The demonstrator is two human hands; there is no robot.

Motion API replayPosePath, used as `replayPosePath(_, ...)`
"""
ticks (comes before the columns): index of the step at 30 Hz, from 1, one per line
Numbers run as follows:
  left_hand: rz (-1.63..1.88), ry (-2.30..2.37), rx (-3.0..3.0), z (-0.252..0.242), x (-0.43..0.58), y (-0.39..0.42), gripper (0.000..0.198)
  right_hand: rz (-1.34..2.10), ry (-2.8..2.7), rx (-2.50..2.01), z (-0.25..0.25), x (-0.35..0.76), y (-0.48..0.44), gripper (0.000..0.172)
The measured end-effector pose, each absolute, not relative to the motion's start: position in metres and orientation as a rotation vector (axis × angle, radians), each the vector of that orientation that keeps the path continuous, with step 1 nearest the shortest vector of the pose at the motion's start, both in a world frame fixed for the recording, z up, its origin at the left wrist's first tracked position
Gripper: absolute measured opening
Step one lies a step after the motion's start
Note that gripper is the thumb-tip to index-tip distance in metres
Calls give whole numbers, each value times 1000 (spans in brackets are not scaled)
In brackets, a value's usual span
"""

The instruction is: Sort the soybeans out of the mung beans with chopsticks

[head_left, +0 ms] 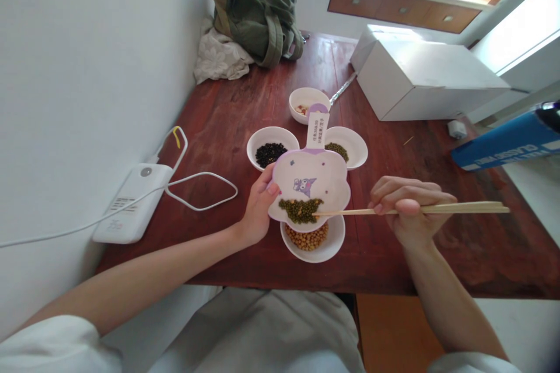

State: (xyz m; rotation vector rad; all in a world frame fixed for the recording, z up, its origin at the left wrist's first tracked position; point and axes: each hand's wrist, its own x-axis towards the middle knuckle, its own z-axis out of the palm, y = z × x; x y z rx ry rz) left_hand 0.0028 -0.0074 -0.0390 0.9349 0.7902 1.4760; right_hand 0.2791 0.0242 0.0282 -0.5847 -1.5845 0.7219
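My left hand grips the edge of a white flower-shaped plate with a purple cartoon print, tilting it above the bowls. A heap of small green beans lies on the plate. My right hand is shut on wooden chopsticks, whose tips reach the green heap. Beneath the plate is a white bowl of yellow soybeans. Farther off are a bowl of black beans, a bowl of green beans, and a bowl holding a few pale bits. A printed card stands behind the plate.
The bowls stand on a reddish-brown wooden table. To the left are a white device and its cable. A white box stands at the back right, a green bag at the back, and a blue package at the right.
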Motion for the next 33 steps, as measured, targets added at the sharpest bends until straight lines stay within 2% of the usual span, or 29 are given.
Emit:
replayPosePath(19,1486,790,953,-37,3,-6,66,856,-1727,-567,44,275,36,57)
replayPosePath(33,1550,821,978,-45,3,0,61,1130,-1611,-747,29,270,64,82)
